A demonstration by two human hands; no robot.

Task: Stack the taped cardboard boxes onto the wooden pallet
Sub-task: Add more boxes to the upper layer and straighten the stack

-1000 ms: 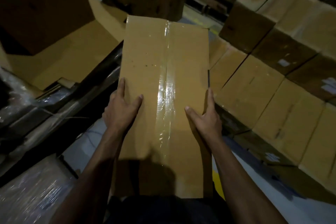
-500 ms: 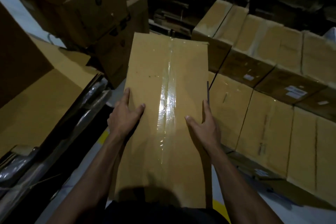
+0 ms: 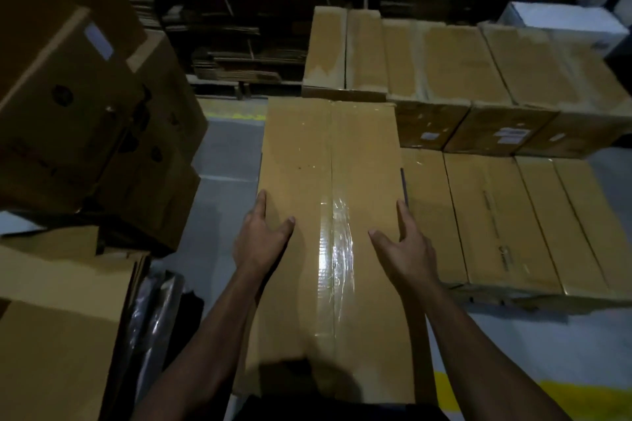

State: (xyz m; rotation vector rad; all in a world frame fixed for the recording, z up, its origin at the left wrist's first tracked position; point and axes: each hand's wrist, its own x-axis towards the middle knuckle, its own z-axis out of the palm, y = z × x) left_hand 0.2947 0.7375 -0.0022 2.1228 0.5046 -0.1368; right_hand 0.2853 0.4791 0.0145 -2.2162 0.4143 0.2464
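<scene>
Box [image 3: 328,215]: matt brown corrugated cardboard, smooth faces, with a strip of clear glossy plastic tape [image 3: 337,249] down the centre seam, wrinkled and catching glare. Stacked boxes [image 3: 478,181] at right: same matt cardboard, some scuffed pale patches on top flaps, small white paper labels [image 3: 511,135] on the sides. Left boxes [image 3: 85,106]: darker matt cardboard, one white paper label. Flat cardboard sheets [image 3: 239,10] piled at back, rough ragged edges. Film [image 3: 154,311] lower left: shiny crinkled plastic wrap. Floor [image 3: 225,154]: smooth grey, slight sheen, with yellow painted marking [image 3: 547,396], matt and worn.
</scene>
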